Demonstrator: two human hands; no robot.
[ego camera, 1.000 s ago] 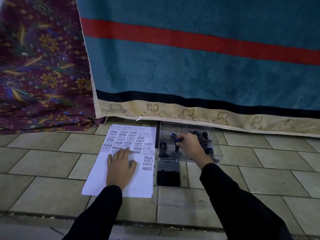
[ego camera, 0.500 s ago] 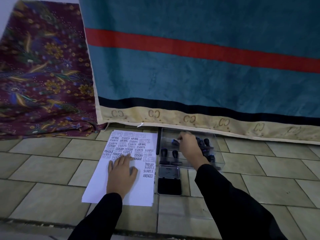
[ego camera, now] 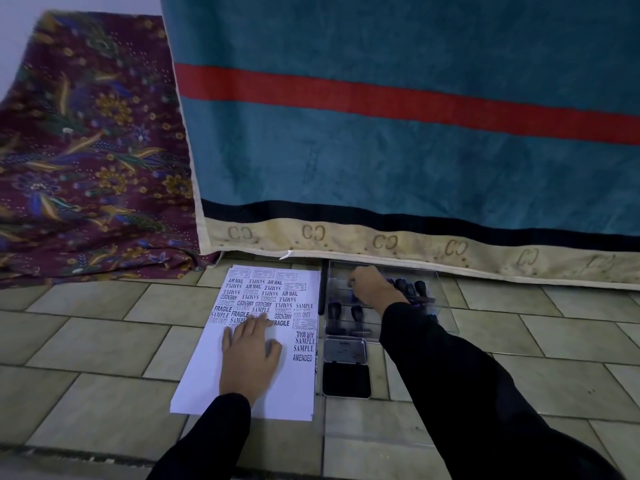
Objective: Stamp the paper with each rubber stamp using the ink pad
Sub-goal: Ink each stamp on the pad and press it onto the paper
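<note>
A white paper (ego camera: 207, 386) lies on the tiled floor, its upper half covered with stamped words. My left hand (ego camera: 251, 355) presses flat on its middle. To its right stands a clear plastic tray (ego camera: 446, 323) with several black-handled rubber stamps (ego camera: 334, 311) upright in it. My right hand (ego camera: 372, 289) reaches into the tray's far left part, fingers curled round a stamp whose blue part shows just beneath them. In front of the tray lies the open ink pad (ego camera: 346, 379), with its lid (ego camera: 345, 349) folded back.
A teal blanket with a red stripe (ego camera: 381, 150) hangs down right behind the tray and paper. A maroon patterned cloth (ego camera: 86, 168) lies at the left. Beige floor tiles (ego camera: 86, 341) spread around. A clear plastic sheet (ego camera: 363, 427) lies in front of the ink pad.
My right hand has moved with the stamp from the tray's middle toward its far left corner. My left hand has stayed flat on the paper.
</note>
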